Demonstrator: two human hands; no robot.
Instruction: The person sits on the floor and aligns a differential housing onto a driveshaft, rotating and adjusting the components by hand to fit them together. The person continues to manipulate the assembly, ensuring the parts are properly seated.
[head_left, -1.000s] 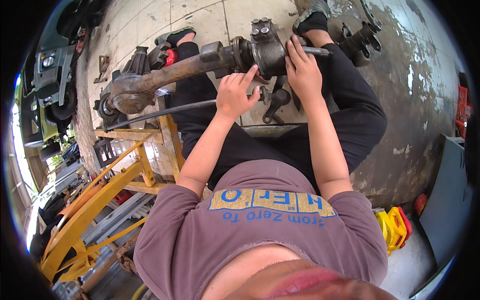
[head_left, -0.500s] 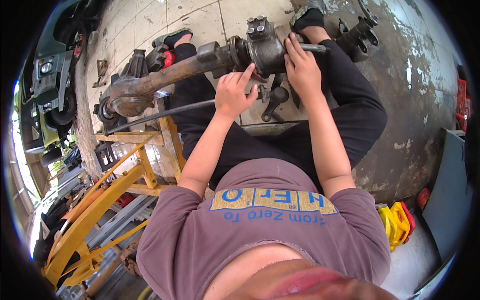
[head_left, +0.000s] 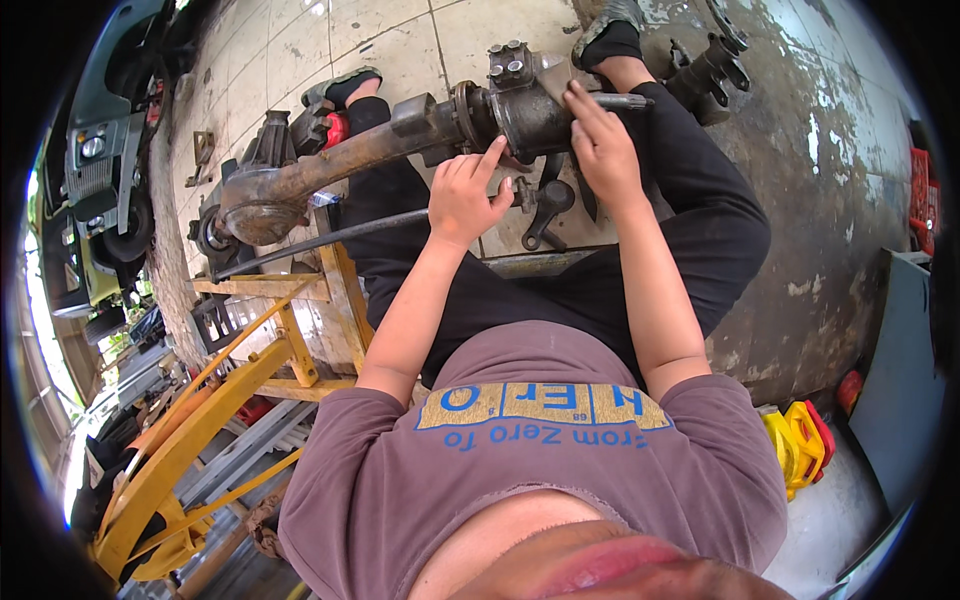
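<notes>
While the person is sitting on the floor in a mauve T-shirt (head_left: 530, 470) and black trousers (head_left: 560, 290), both forearms are reaching forward over the lap to a rusty brown steel axle assembly (head_left: 400, 140) lying across in front of the legs.

Left hand (head_left: 465, 195): loosely curled, index finger pointing up and touching the underside of the axle's grey cast knuckle housing (head_left: 525, 110); not gripping anything that I can see. A thin dark steel rod (head_left: 330, 238) is running from just left of that hand down toward the left, below the axle tube.

Right hand (head_left: 600, 150): fingers spread flat and pressing on the right end of the knuckle housing, next to the short steel shaft stub (head_left: 620, 100) sticking out to the right. Open, resting on it, not clamping.

A dark forked steel arm (head_left: 548, 205) is hanging under the housing between the two hands.

Axle's left end is sitting on a yellow-painted steel stand (head_left: 290, 330), rusty round bulge (head_left: 255, 205) at that end. Sandalled feet (head_left: 610, 25) are resting beyond the axle on pale floor tiles (head_left: 270, 50). A dark cast metal part (head_left: 705, 65) is lying on the stained concrete (head_left: 800, 200) far right. Yellow and red plastic object (head_left: 795, 445) is sitting near the person's right side. A grey-green vehicle front (head_left: 95, 170) is showing at far left.
</notes>
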